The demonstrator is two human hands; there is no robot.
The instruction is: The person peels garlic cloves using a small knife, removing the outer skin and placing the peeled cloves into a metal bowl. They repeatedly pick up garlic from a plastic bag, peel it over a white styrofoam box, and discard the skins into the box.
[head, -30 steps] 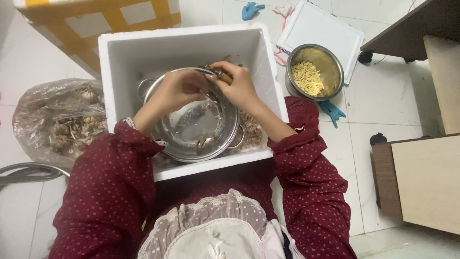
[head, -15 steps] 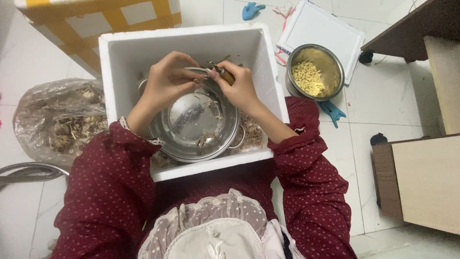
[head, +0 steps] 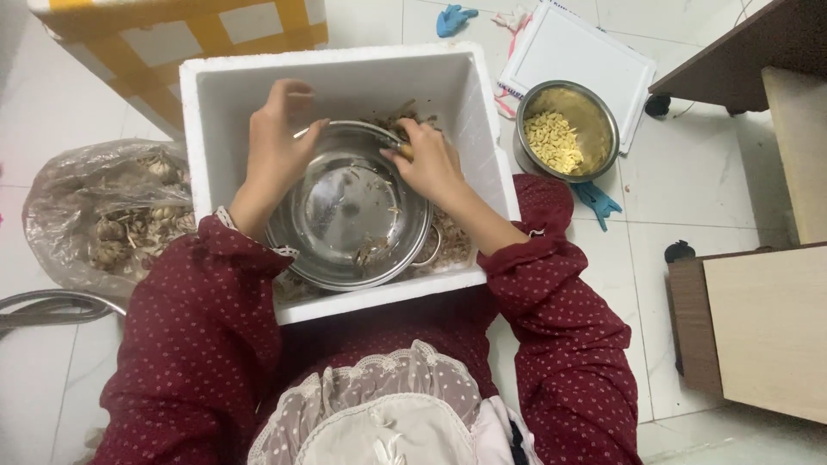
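A small brownish piece is pinched in the right hand [head: 428, 162] over the steel bowl [head: 349, 215]; the bowl's far rim is gripped by the left hand [head: 280, 138]. Peeled cloves are heaped in the small bowl [head: 564, 129], while a bag of bulbs [head: 103, 215] lies unpeeled.

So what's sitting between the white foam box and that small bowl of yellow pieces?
Nothing, in the head view: the foam box and small bowl stand almost side by side, with only a sliver of white floor tile between them.
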